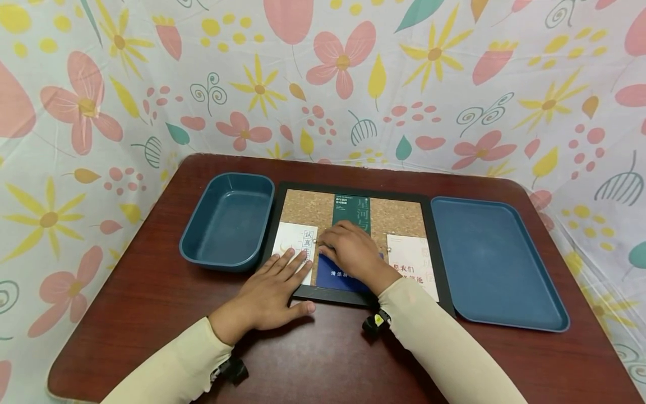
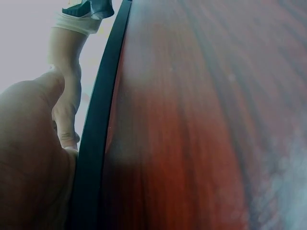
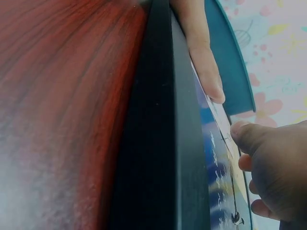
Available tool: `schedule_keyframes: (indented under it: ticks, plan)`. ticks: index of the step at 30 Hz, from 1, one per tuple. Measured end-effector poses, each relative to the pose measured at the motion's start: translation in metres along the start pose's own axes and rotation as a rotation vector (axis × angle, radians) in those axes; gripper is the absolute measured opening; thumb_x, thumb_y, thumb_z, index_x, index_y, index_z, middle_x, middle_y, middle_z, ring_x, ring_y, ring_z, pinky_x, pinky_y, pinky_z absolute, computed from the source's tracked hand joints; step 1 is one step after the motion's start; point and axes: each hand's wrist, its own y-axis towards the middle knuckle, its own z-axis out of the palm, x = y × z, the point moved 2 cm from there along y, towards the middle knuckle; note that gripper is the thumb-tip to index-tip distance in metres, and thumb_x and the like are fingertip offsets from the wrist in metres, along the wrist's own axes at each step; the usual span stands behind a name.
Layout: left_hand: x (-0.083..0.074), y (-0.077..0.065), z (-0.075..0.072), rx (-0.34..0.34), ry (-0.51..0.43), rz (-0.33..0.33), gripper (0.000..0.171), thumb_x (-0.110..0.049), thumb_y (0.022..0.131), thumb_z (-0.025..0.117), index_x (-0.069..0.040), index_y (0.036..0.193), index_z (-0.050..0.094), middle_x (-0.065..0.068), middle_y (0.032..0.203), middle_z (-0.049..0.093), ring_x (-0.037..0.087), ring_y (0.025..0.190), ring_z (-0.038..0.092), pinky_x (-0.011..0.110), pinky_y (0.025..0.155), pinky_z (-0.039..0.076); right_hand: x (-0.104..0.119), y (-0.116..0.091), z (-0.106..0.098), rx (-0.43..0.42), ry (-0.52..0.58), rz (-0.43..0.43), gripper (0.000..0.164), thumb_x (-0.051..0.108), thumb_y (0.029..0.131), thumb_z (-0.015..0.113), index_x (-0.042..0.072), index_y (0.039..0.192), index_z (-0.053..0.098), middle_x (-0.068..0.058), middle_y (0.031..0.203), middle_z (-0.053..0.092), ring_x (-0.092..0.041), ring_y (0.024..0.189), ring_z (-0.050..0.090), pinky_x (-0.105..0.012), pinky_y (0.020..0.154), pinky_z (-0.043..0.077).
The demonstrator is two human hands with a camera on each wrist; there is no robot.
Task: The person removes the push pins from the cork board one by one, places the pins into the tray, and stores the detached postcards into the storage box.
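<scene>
A cork board [image 1: 404, 216] in a black frame [image 1: 333, 295] lies on our dark red bench [image 1: 313, 359]. Our left hand [image 1: 272, 289] rests flat, fingers spread, over a white card [image 1: 295, 235] and the frame's near-left corner, thumb out over the bench. Our right hand [image 1: 353, 252] is bent over the board's middle, fingers curled, between a green card [image 1: 351, 209] and a blue card [image 1: 338, 279], hiding part of both; whether it pinches anything, we cannot tell. A pin [image 1: 315, 240] sits just beside its fingers. To its right is a second white card [image 1: 407, 252], partly covered by our right sleeve [image 1: 429, 314]. A blue basin [image 1: 227, 219] stands left of the board, a blue tray [image 1: 494, 258] right, flowered cloth [image 1: 383, 118] behind
</scene>
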Motion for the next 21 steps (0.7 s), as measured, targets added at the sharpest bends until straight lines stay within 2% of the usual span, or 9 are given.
schedule_keyframes:
  ticks: [9,21]
  plan:
    - [0.000,-0.001,0.001,-0.002,0.005,-0.005,0.092,-0.081,0.096,0.019,-0.021,0.166,0.014,-0.001,0.172,0.003,0.023,0.157,-0.004,0.045,0.125,0.002,0.003,0.008,0.004,0.009,0.004,0.012,0.024,0.030,0.102,0.067,0.017,0.120,0.076,0.002,0.124,0.071,-0.022,0.121,0.058,-0.043,0.106,0.046]
    - [0.000,0.001,0.002,-0.016,0.014,-0.001,0.092,-0.081,0.096,0.019,-0.020,0.166,0.016,-0.001,0.172,0.005,0.024,0.157,-0.003,0.045,0.125,0.002,0.005,0.015,0.006,0.023,-0.014,0.036,0.021,0.029,0.103,0.066,0.018,0.115,0.077,0.002,0.120,0.072,-0.020,0.120,0.058,-0.039,0.105,0.046]
